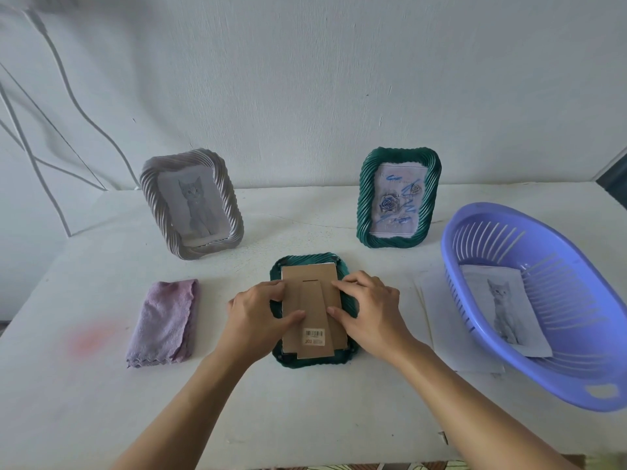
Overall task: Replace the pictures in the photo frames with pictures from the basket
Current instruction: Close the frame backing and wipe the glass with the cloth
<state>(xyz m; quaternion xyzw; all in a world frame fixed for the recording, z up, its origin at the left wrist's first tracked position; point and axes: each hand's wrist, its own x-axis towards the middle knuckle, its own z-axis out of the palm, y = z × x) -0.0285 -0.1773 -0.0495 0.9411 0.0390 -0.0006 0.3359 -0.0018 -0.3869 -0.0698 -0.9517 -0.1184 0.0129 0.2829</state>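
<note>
A dark green frame [349, 298] lies face down in the middle of the table, its brown cardboard back [310, 276] with a barcode sticker facing up. My left hand [256, 313] rests on the back's left side, fingers on its edge and thumb on the stand flap. My right hand [369, 308] presses on the right side the same way. A grey frame [191, 203] with a cat picture stands at the back left. A second green frame [398, 198] with a rose picture stands at the back right. A purple basket [475, 317] at the right holds a cat picture [505, 308].
A folded lilac cloth [164, 322] lies left of the face-down frame. Loose white sheets [437, 317] lie partly under the basket's left side. The wall runs close behind the standing frames, with cables [68, 96] hanging at the far left. The table's front edge is near the bottom.
</note>
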